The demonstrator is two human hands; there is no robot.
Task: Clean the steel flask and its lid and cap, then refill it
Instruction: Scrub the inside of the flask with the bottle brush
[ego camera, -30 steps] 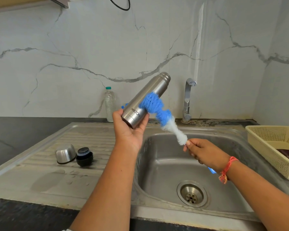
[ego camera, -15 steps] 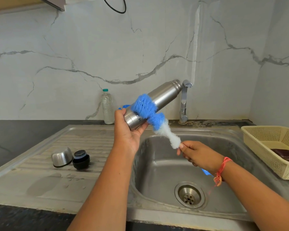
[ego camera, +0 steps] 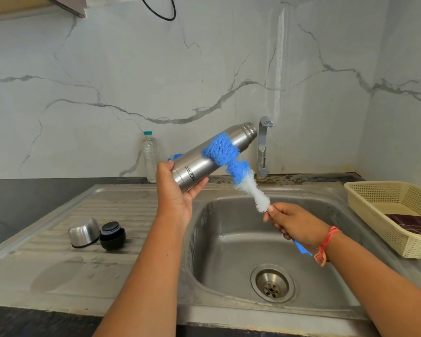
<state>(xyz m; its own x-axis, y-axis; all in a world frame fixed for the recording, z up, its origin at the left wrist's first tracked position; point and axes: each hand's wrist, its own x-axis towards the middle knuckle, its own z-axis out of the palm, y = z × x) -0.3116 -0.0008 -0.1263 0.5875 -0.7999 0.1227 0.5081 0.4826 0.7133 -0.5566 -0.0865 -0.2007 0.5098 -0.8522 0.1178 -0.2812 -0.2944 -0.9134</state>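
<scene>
My left hand (ego camera: 174, 190) grips the base of the steel flask (ego camera: 199, 164), which is tilted with its open mouth pointing up and right toward the tap. My right hand (ego camera: 294, 224) holds the handle of a blue and white bottle brush (ego camera: 238, 171); its blue bristles press against the flask's outer side near the neck. On the draining board to the left lie the steel cap (ego camera: 84, 232) on its side and the black lid (ego camera: 112, 235) beside it.
The steel sink basin (ego camera: 229, 239) with its drain (ego camera: 272, 283) lies below my hands. A tap (ego camera: 264, 147) stands at the back, with no water visible from it. A plastic water bottle (ego camera: 150, 156) stands against the wall. A cream basket (ego camera: 384, 215) sits at right.
The brush has slid up the flask's side from near the base toward the neck. The flask has tipped slightly and my right hand has shifted with the brush.
</scene>
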